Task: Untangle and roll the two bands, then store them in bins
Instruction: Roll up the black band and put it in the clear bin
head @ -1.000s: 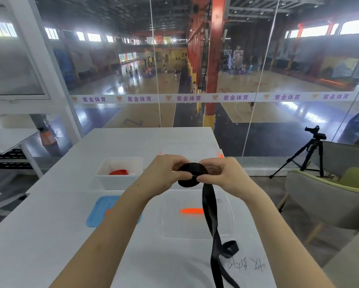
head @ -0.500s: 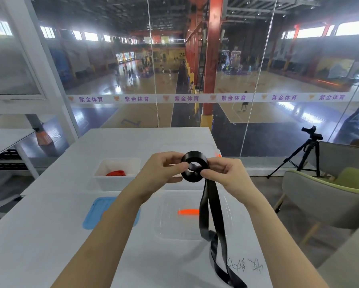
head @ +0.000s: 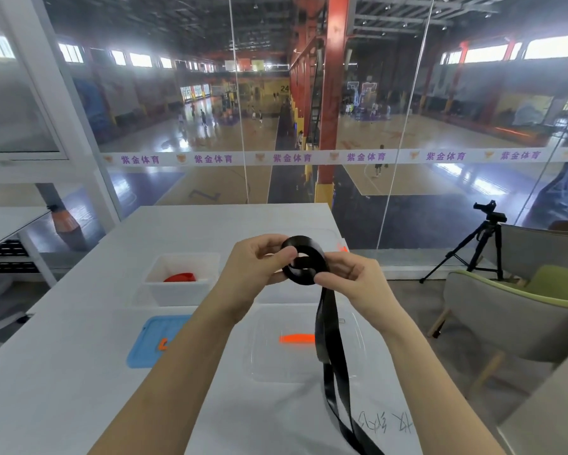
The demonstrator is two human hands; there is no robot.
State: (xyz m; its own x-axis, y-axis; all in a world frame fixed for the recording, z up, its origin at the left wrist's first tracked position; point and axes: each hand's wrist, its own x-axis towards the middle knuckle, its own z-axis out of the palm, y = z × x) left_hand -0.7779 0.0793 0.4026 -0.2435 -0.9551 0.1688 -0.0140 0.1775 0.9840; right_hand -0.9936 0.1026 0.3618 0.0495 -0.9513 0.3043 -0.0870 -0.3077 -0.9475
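Observation:
A black band [head: 304, 264] is held above the table, partly wound into a roll, with its loose tail hanging down to the table and off the frame's bottom. My left hand [head: 256, 267] pinches the roll's left side. My right hand [head: 351, 277] pinches its right side. A rolled red band [head: 179, 277] lies inside the white bin [head: 177, 290] at the left. A second clear bin [head: 308, 234] behind my hands is mostly hidden.
A clear tray [head: 269, 356] with an orange mark sits under the hanging tail. A blue tray [head: 148, 343] lies at the left. A green chair [head: 519, 310] and a tripod [head: 483, 244] stand right of the table. Glass wall ahead.
The roll has grown a little as more band was wound on. The hanging tail has been drawn upward and its loop has shortened. My hands stay in the same place.

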